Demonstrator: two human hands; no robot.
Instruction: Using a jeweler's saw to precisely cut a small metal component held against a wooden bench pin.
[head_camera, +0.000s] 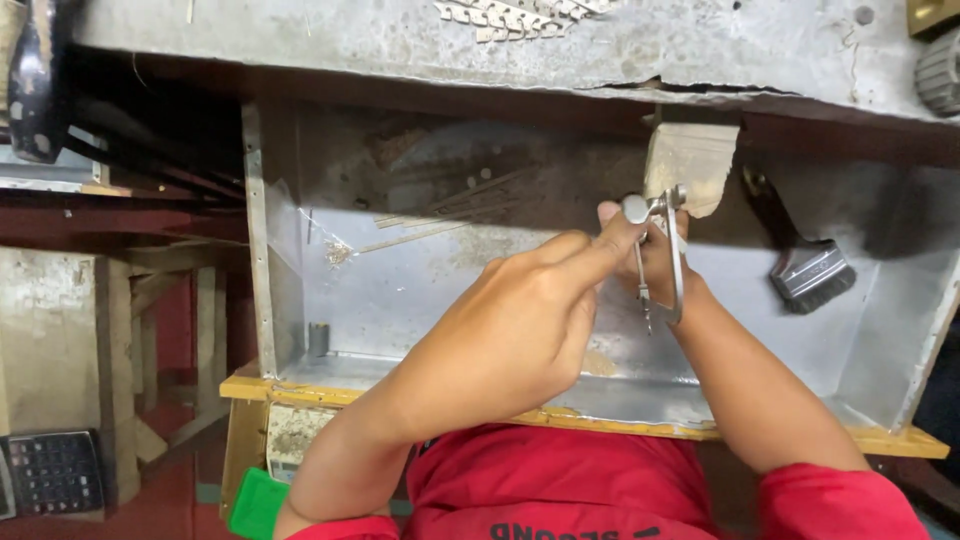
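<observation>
Worn grey counter (700, 50) along the top, chain-like silver links (520, 18) lying on it. Below, wide sheet-metal catch tray (420, 290), thin metal rods (440, 222) at its back, black-handled bristle brush (805, 265) on its right slope. Left hand (520, 330) up over the tray, thumb and forefinger pinching the round end of a small steel frame tool (662, 250). Right hand (655, 262) mostly hidden behind; grip cannot be told. Tool held against pale wooden bench peg (690, 165). Looks like mid-adjustment at the peg; next move calls for steady pressure.
</observation>
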